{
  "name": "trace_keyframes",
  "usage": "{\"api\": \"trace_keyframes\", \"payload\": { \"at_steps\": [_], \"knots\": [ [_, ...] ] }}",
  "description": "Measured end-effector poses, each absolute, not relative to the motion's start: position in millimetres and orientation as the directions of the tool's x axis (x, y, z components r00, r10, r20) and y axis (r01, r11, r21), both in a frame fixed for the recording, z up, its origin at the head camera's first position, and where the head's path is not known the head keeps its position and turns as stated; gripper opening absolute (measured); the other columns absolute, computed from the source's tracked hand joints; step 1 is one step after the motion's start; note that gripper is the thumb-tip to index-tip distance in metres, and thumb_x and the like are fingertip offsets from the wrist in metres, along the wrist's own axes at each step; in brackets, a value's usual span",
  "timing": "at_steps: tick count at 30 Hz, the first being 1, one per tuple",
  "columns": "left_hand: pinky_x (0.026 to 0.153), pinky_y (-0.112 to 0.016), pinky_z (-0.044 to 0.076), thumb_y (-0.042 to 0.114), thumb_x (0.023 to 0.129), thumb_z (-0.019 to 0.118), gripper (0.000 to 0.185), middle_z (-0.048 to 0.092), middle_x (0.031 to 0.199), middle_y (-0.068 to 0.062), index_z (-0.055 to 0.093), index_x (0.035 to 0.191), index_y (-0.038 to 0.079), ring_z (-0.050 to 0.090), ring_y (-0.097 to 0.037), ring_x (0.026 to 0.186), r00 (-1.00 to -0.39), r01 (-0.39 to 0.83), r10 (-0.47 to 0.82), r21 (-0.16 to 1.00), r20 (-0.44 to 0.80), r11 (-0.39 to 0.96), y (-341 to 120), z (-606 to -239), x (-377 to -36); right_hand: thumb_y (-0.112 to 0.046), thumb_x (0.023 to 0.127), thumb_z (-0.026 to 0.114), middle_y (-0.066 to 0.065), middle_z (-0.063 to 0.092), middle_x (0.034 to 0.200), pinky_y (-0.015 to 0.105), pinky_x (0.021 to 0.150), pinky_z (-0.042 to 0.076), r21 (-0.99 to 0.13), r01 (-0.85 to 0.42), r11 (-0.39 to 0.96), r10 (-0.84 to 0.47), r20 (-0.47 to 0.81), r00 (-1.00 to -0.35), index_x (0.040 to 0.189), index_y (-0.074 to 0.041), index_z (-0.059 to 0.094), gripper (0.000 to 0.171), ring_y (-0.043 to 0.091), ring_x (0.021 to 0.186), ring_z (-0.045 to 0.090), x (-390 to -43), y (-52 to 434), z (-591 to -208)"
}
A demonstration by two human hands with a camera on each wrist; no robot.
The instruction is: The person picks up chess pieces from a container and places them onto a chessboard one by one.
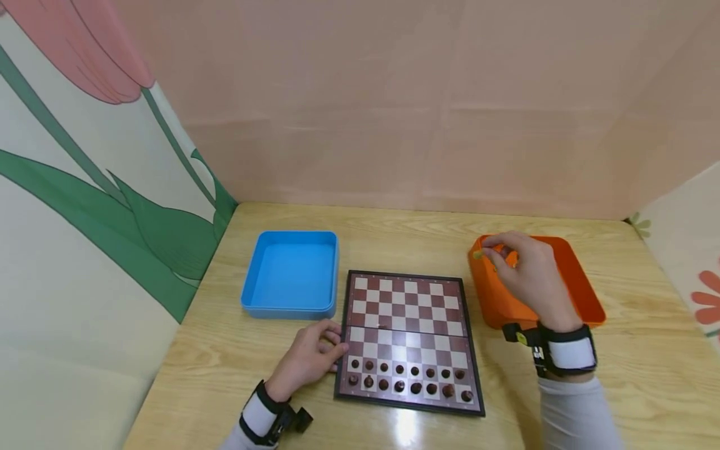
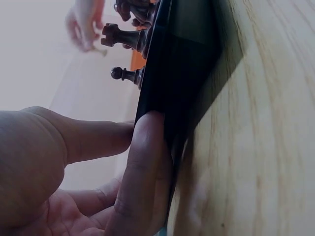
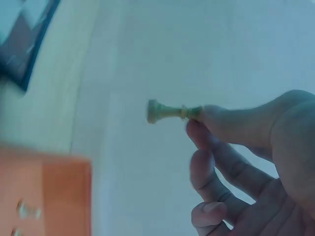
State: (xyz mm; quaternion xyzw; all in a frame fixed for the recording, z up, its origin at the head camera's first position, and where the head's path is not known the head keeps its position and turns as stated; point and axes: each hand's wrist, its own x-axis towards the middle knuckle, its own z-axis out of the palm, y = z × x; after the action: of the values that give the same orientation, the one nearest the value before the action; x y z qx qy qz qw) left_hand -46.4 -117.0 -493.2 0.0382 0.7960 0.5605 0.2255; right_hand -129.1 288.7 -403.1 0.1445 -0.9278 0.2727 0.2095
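**Pale chess piece pinched above the orange tray**

Nearest the person, dark pieces [image 1: 406,378] fill the two closest rows of the chessboard [image 1: 409,340]; its farther rows are bare. The left hand [image 1: 308,359] rests on the worktop [image 1: 236,356] at the board's left edge, fingers straight and touching the rim. Right of the board, the right hand [image 1: 525,272] hovers over the orange tray [image 1: 579,281] and pinches a pale chess piece [image 3: 170,112] by one end between thumb and fingertips, its long axis pointing out from them. The board lies to this hand's left. Beyond the board's left corner stands a blue tray [image 1: 290,274].
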Motion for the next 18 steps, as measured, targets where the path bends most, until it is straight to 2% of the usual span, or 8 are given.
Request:
{"api": "trace_keyframes", "payload": {
  "at_steps": [6, 11, 14, 18],
  "knots": [
    [0.063, -0.030, 0.068, 0.011, 0.101, 0.075, 0.032, 0.067, 0.107, -0.012, 0.063, 0.128, -0.002, 0.073, -0.017, 0.079, -0.894, -0.200, 0.306, 0.904, -0.327, 0.379, -115.9, -492.5, -46.6, -0.003, 0.097, 0.078, 0.013, 0.075, 0.097, 0.023, 0.043, 0.038, -0.477, -0.404, 0.780, -0.202, 0.418, -0.886, 0.107, -0.005, 0.078, 0.010, 0.021, 0.069, 0.053, -138.3, 258.9, -395.8],
    [0.062, -0.029, 0.067, 0.012, 0.101, 0.075, 0.033, 0.068, 0.107, -0.011, 0.063, 0.129, -0.001, 0.073, -0.017, 0.079, -0.894, -0.196, 0.308, 0.901, -0.327, 0.386, -114.3, -492.2, -45.2, -0.001, 0.095, 0.080, 0.011, 0.075, 0.094, 0.024, 0.045, 0.039, -0.472, -0.437, 0.766, -0.227, 0.438, -0.870, 0.104, -0.004, 0.078, 0.010, 0.020, 0.067, 0.052, -142.0, 241.8, -400.9],
    [0.062, -0.029, 0.067, 0.013, 0.102, 0.074, 0.033, 0.068, 0.106, -0.010, 0.063, 0.130, -0.001, 0.073, -0.016, 0.078, -0.892, -0.197, 0.311, 0.901, -0.329, 0.386, -114.1, -493.6, -46.4, -0.001, 0.093, 0.081, 0.010, 0.076, 0.096, 0.025, 0.048, 0.040, -0.468, -0.456, 0.757, -0.243, 0.447, -0.861, 0.103, -0.005, 0.079, 0.010, 0.019, 0.076, 0.056, -144.7, 233.3, -407.2],
    [0.062, -0.029, 0.067, 0.014, 0.102, 0.074, 0.033, 0.068, 0.107, -0.010, 0.064, 0.130, 0.000, 0.073, -0.016, 0.077, -0.894, -0.195, 0.309, 0.903, -0.325, 0.384, -114.8, -494.8, -48.3, -0.003, 0.095, 0.081, 0.008, 0.076, 0.098, 0.024, 0.047, 0.040, -0.465, -0.479, 0.745, -0.270, 0.447, -0.853, 0.103, -0.007, 0.079, 0.009, 0.018, 0.078, 0.059, -148.9, 223.5, -413.5]
  ]
}}
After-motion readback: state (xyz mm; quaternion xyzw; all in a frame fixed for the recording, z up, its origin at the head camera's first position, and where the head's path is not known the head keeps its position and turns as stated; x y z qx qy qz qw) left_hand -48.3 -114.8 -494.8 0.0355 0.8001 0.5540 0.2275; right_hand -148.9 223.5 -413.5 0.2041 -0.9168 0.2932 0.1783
